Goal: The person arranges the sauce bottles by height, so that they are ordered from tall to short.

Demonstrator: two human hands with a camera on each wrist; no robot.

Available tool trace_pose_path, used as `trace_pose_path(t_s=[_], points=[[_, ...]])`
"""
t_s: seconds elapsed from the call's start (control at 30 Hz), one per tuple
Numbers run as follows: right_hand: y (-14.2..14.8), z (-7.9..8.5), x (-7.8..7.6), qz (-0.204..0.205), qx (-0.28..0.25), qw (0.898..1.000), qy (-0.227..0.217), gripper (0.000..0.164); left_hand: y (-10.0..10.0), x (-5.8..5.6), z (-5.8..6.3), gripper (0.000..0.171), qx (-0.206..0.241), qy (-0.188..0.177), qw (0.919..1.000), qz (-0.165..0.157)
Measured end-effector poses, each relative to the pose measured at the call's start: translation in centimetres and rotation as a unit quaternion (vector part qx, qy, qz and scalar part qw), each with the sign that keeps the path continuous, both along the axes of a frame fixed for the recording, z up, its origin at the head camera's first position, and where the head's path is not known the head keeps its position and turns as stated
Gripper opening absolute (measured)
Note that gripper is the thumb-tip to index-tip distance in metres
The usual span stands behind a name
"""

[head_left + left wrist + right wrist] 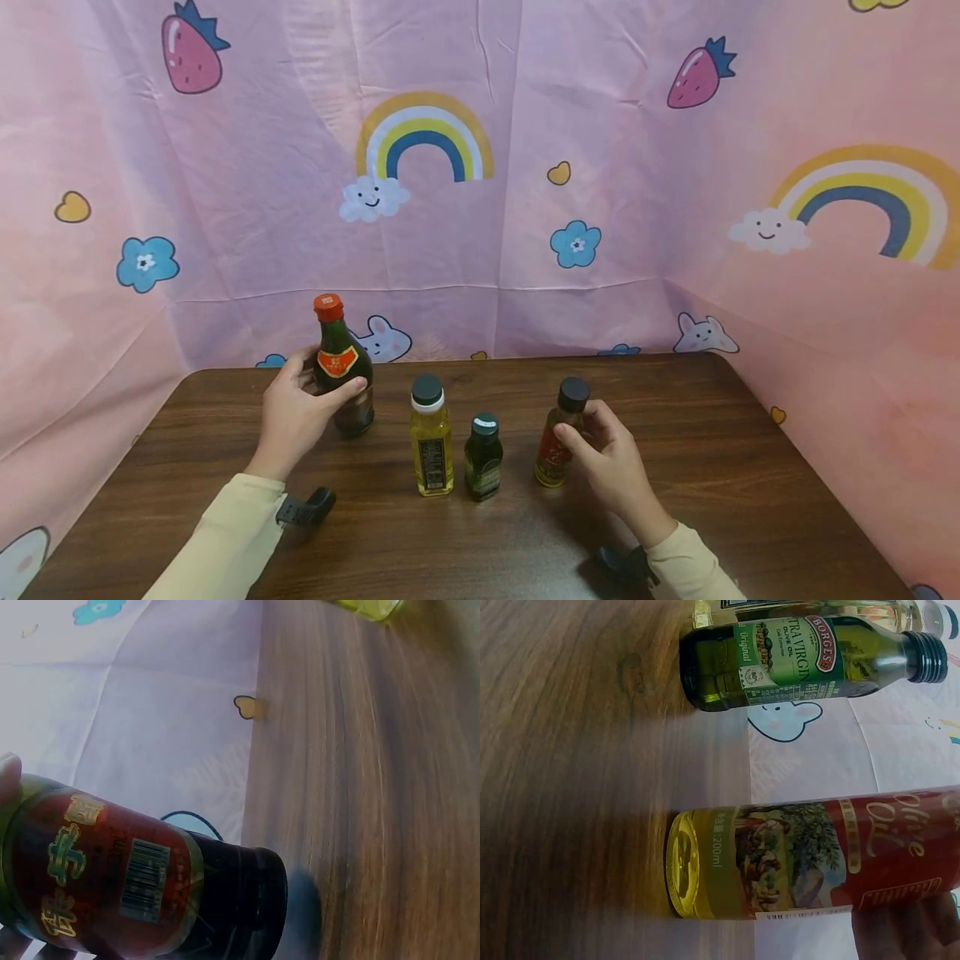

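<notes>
My left hand (296,408) grips a dark sauce bottle (337,362) with a red cap, thumb across its front. In the left wrist view, the sauce bottle (105,877) shows a red label with gold characters and a barcode; its base is close over the table. My right hand (615,467) holds a small olive oil bottle (555,450) with a black cap, thumb on its red label. Its yellow oil and "Olive Oil" lettering show on the olive oil bottle (802,862) in the right wrist view.
Between the hands stand a clear bottle of yellow oil (431,450) and a shorter green Borges olive oil bottle (483,462), side by side on the brown wooden table (420,550). A pink patterned cloth (525,125) hangs behind the table and along both sides.
</notes>
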State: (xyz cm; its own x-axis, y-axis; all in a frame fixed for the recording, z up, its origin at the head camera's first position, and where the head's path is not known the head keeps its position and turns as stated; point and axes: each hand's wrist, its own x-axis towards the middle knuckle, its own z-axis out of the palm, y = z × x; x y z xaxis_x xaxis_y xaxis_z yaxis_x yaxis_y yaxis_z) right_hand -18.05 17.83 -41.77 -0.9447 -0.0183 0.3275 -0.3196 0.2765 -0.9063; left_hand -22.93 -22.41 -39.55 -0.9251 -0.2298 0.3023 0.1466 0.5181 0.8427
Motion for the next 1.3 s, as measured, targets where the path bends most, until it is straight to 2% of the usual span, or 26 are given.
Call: trace_pose_path(t_s=[0.17,0.5,0.77,1.3], points=[[0.2,-0.3,-0.2,0.009,-0.005,1.000,0.011,0.018,-0.1,-0.7,-0.4,0.087,0.006,-0.001,1.0000,0.002],[0.2,-0.4,-0.3,0.025,-0.022,0.999,0.003,0.020,0.5,-1.4,-0.9,0.088,0.011,-0.001,0.9999,0.008],[0.2,-0.4,-0.2,0.019,-0.018,1.000,0.018,0.017,0.8,-1.6,-1.2,0.087,0.014,0.001,0.9999,0.008],[0.2,-0.6,-0.5,0.016,-0.025,0.999,0.014,0.017,0.9,-1.8,-1.5,0.090,0.011,-0.007,0.9999,0.003]])
